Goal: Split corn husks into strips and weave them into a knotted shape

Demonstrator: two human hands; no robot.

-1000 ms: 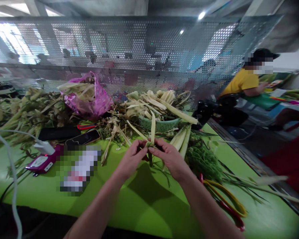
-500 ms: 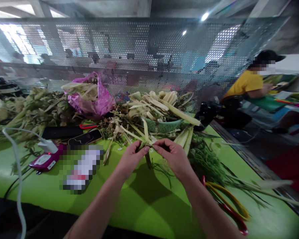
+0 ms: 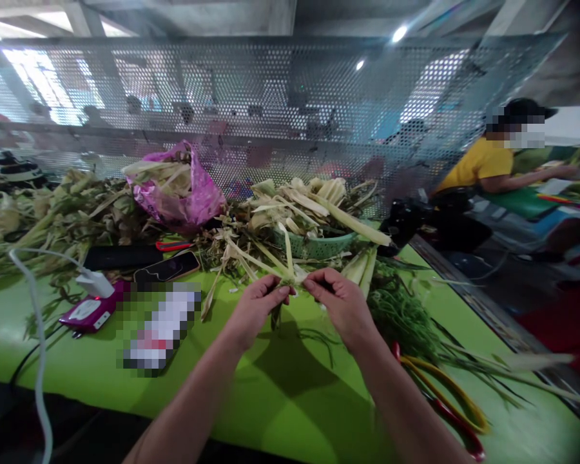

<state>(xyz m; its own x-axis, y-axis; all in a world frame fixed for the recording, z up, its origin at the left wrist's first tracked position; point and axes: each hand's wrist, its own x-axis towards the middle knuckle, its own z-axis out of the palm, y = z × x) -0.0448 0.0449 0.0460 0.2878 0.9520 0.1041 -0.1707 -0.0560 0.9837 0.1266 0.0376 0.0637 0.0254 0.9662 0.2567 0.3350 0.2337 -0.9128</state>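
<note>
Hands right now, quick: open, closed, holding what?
Left hand: closed, pinching pale plant strips.
Right hand: in a pinch beside them; whether it grips a strip cannot be told.

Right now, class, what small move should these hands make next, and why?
Probably draw the right hand gently outward: it appears to pinch a pale strip, while the left hand grips the husk bundle, which could anchor the pull.

Ok, so the bench [image 3: 91, 367] is super smooth with a soft sheen. Pink bag's [image 3: 205, 196] thin, crinkly, shiny plastic; the basket [image 3: 323, 247] looks like duller plastic. Glossy phone [image 3: 168, 267]. Perforated panel [image 3: 241, 84] looks metal. Pale husk strip [image 3: 289, 254]? Kinda papery, matt.
</note>
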